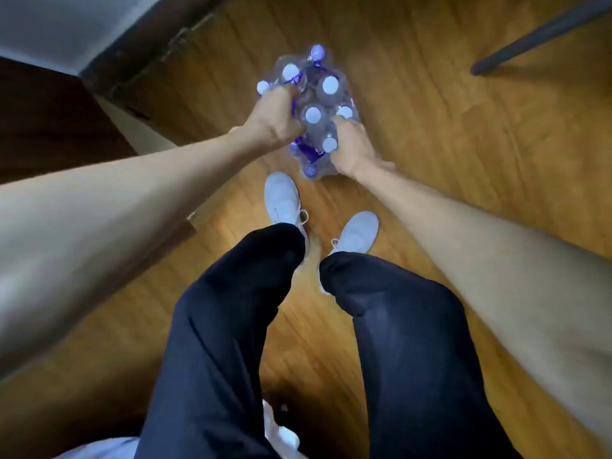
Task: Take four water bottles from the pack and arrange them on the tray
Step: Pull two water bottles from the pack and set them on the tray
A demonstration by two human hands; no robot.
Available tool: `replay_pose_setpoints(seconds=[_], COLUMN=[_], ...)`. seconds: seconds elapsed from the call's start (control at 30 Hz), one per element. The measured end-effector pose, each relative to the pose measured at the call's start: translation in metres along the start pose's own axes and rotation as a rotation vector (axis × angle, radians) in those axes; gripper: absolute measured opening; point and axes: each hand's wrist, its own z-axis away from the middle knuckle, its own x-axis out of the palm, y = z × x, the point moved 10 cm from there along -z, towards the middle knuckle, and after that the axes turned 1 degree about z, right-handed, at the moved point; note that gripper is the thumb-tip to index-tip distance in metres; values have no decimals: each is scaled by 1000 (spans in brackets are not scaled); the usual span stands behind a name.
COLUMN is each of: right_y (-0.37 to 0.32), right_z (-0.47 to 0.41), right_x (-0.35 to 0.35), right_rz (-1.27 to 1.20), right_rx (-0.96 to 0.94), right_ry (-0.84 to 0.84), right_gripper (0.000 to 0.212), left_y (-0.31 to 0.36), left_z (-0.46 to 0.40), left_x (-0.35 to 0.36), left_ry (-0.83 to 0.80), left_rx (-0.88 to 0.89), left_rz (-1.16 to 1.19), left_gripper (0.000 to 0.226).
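Observation:
A plastic-wrapped pack of water bottles (314, 104) with white caps and purple labels stands on the wooden floor in front of my feet. My left hand (275, 117) grips the pack's left side, fingers dug into the wrap between the bottles. My right hand (351, 147) holds the pack's near right side, close to a capped bottle (329, 144). No tray is in view.
My white shoes (284, 197) and dark trousers fill the lower middle. A dark wooden cabinet or wall (49, 120) runs along the left. A dark furniture leg (530, 38) slants at the top right. Wooden floor (463, 144) surrounds the pack.

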Motion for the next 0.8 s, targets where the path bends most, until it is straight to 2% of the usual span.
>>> replay_pose_setpoints(seconds=[0.17, 0.3, 0.6, 0.8], right_y=[13, 18, 15, 13], right_z=[-31, -43, -47, -28], right_x=[36, 50, 44, 28], right_rz=[178, 226, 175, 65], right_rx=[-41, -105, -177, -134], right_ry=[-48, 26, 134, 152], right_gripper=[45, 46, 20, 16], left_y=[-8, -13, -5, 1], left_z=[-33, -50, -62, -47], left_x=[43, 62, 71, 51], left_ry=[-100, -61, 40, 54], left_rx=[49, 85, 176, 134], left_rz=[-78, -109, -233, -135], left_gripper=[28, 38, 36, 29])
